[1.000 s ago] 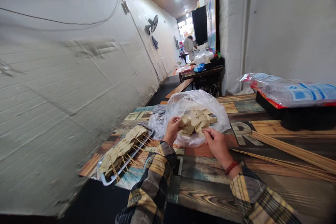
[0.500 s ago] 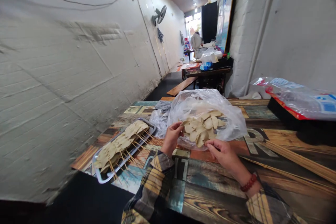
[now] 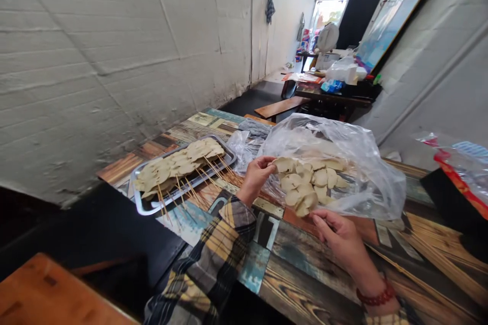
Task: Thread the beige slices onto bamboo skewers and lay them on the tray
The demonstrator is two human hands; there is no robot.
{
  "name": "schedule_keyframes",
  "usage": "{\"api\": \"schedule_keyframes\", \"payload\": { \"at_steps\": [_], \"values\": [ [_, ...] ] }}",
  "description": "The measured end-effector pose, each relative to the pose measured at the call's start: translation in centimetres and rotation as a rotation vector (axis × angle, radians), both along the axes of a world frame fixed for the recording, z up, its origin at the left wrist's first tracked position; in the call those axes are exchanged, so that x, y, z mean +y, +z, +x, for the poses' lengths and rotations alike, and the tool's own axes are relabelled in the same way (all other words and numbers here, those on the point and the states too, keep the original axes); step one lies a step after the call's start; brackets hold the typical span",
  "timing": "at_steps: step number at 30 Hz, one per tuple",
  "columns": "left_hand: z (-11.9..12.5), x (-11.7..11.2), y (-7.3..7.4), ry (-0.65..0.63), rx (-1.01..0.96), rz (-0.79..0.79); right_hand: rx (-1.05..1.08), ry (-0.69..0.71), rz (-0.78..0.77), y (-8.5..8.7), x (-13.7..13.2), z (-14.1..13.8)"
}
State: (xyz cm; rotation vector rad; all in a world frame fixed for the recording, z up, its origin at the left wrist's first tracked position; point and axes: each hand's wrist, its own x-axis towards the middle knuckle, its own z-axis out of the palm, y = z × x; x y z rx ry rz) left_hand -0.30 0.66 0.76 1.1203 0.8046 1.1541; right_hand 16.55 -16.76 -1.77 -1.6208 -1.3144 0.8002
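Between my two hands hangs a skewer of flat beige slices (image 3: 299, 194), held over the front edge of an open clear plastic bag (image 3: 385, 177). My left hand (image 3: 256, 179) pinches the upper left end of the row. At the lower right end, the fingertips of my right hand (image 3: 337, 233) are closed; the stick itself is hidden. More loose slices (image 3: 328, 177) lie in the bag behind. To the left, a metal tray (image 3: 145, 208) holds a pile of loaded skewers (image 3: 179, 165), their bare stick ends pointing toward me over the rim.
Bare bamboo sticks (image 3: 446, 259) lie at the right of the patchwork wooden table (image 3: 305, 284). A dark box with red-edged plastic packaging (image 3: 461, 183) stands at far right. Crumpled clear plastic (image 3: 242, 150) sits between tray and bag. Beyond is a cluttered table (image 3: 335, 92).
The view has tilted down and turned left, so an orange wooden surface shows at lower left. Both hands keep their places at the two ends of the row of slices.
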Motion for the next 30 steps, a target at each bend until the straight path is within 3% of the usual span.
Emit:
{"api": "schedule_keyframes", "payload": {
  "at_steps": [17, 30],
  "values": [
    [0.0, -0.6, 0.7, -0.019, 0.006, 0.034, -0.03, -0.031, 0.01, 0.3, 0.2, -0.2],
    [0.0, -0.9, 1.0, -0.049, 0.077, 0.104, -0.149, -0.02, 0.013, -0.4, 0.3, -0.1]
  ]
}}
